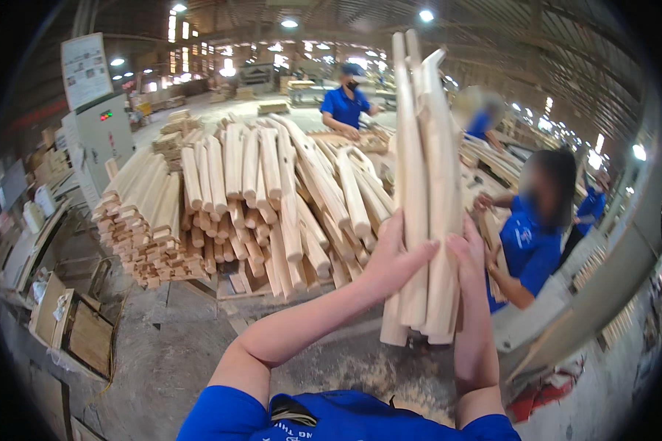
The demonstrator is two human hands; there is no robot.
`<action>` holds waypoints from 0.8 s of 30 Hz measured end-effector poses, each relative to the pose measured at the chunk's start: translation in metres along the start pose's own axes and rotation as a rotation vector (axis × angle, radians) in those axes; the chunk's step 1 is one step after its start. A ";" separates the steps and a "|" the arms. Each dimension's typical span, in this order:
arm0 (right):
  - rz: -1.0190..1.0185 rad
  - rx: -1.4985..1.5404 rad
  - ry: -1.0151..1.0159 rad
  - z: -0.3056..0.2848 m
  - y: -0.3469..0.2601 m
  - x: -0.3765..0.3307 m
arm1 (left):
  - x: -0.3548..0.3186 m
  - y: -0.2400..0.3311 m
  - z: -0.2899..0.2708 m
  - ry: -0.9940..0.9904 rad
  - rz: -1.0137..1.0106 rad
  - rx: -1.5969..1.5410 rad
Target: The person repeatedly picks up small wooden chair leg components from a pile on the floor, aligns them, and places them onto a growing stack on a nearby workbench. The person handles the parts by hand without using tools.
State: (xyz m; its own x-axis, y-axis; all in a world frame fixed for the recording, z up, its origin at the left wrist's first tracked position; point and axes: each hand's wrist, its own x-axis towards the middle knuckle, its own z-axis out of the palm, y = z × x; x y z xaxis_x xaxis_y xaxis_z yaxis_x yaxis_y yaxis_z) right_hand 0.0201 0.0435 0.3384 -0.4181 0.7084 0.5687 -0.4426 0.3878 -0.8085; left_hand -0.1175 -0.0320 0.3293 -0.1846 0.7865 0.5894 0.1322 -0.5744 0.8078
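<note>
Both my hands grip a bundle of several pale, shaped wooden chair legs [416, 176], held upright in front of me and slightly right of centre. My left hand [396, 259] wraps the bundle's left side, thumb across the front. On the right side my right hand [469, 250] closes round the same pieces, its thumb also in front. The rear pieces are partly hidden by the front ones. To the left of the bundle lies a large stacked pile of similar wooden pieces [272, 176], some with curved ends pointing toward me.
A co-worker in blue [526, 235] stands close on the right holding wood; another [346, 106] works beyond the pile. A grey control cabinet [104, 147] stands at left, a wooden box [73, 327] below it. A large curved machine part [596, 294] edges the right side.
</note>
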 end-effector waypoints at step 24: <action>0.492 -0.039 -0.538 0.030 0.305 0.344 | 0.149 -0.157 -0.132 0.045 -0.414 0.987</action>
State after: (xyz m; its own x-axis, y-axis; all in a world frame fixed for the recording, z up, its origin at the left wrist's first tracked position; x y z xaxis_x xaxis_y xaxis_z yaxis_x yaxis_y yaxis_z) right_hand -0.2825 0.3876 0.2920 -0.8979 0.4218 0.1260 -0.0792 0.1269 -0.9887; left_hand -0.2944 0.1456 0.2901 -0.4289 0.8571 0.2853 0.7767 0.1887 0.6009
